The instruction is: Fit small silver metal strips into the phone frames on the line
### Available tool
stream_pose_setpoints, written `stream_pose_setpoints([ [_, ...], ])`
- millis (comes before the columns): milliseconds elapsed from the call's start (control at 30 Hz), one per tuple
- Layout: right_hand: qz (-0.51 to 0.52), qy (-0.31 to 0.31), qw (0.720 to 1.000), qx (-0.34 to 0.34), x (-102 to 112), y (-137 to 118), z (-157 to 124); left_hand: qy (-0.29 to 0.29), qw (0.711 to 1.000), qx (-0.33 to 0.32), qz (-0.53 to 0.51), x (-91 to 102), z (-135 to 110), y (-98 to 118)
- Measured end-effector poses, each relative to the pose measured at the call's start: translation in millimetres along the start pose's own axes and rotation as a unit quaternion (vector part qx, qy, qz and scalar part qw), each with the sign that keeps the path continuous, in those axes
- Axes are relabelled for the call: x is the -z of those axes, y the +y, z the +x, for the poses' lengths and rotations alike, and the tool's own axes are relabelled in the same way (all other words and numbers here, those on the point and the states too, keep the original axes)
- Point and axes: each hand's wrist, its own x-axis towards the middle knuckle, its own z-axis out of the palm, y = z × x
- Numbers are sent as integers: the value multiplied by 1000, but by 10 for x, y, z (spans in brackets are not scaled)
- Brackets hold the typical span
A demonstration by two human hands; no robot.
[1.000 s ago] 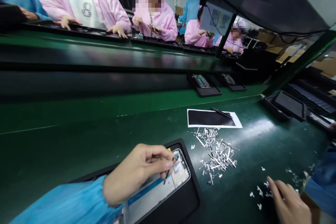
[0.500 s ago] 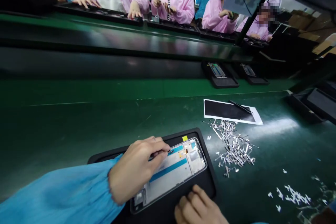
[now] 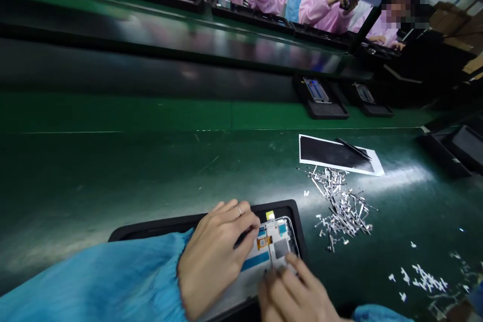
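A phone mid-frame [image 3: 249,279], silver with blue strips and an orange flex cable [image 3: 264,242], lies in a black tray [image 3: 158,224]. Over its left part rests my left hand [image 3: 219,251], fingers curled together near the upper edge; whatever the fingertips hold is hidden. My right hand [image 3: 302,292] reaches over the lower edge with bent fingers, the tips blurred and close to the frame's surface. Its fingers look pinched, but I cannot make out anything in them. A yellow tab [image 3: 270,215] sticks out at the phone's top edge.
Right of the tray lies a heap of thin silver strips [image 3: 343,206], with white scraps [image 3: 426,279] nearer me. Behind the heap, tweezers [image 3: 354,149] rest on a white-edged black sheet [image 3: 320,153]. Two trays [image 3: 328,110] [image 3: 379,110] holding phone frames stand farther back. Co-workers in pink sit opposite.
My left hand has shifted right along the phone's upper edge. My right hand has moved up from the tray onto the frame. The view has tilted down slightly.
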Motion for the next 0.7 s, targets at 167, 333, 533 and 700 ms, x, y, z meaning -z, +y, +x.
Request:
stream_pose_setpoints([
  [167, -21, 3, 995, -101, 25, 229, 82, -12, 999, -24, 31, 9, 59, 46],
  [333, -15, 0, 994, -106, 49, 217, 40, -1, 998, -44, 45, -43, 88, 54],
  [533, -9, -8, 995, -102, 33, 219, 45, 9, 998, -48, 39, -25, 104, 39],
  [700, -7, -6, 995, -97, 42, 232, 61, -21, 1000, 12, -4, 57, 128, 67],
])
